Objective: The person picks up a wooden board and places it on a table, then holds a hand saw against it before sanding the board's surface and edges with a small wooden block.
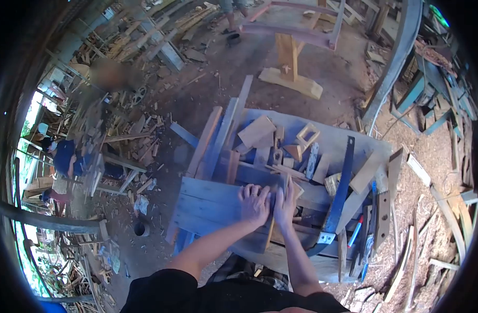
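Note:
My left hand [255, 204] lies with its fingers spread on a dark flat board on the workbench [202, 203]. Just to its right, my right hand [285, 201] is against the upper part of a narrow upright-edged wooden piece [270, 235], fingers together and pointing away from me. Whether the right fingers grip the piece cannot be made out. Small wood blocks [257, 131] and a block with a rectangular hole [307, 134] lie beyond the hands. A handsaw [342, 193] rests to the right, near a red and white marker [355, 231].
Long planks [218, 141] stick out at the bench's far left. A wooden frame on a post [287, 57] stands beyond the bench. A slanted beam [395, 68] rises at the right. Two people [65, 156] are at the far left, and another person's legs [231, 13] show at the top. Scrap wood litters the floor.

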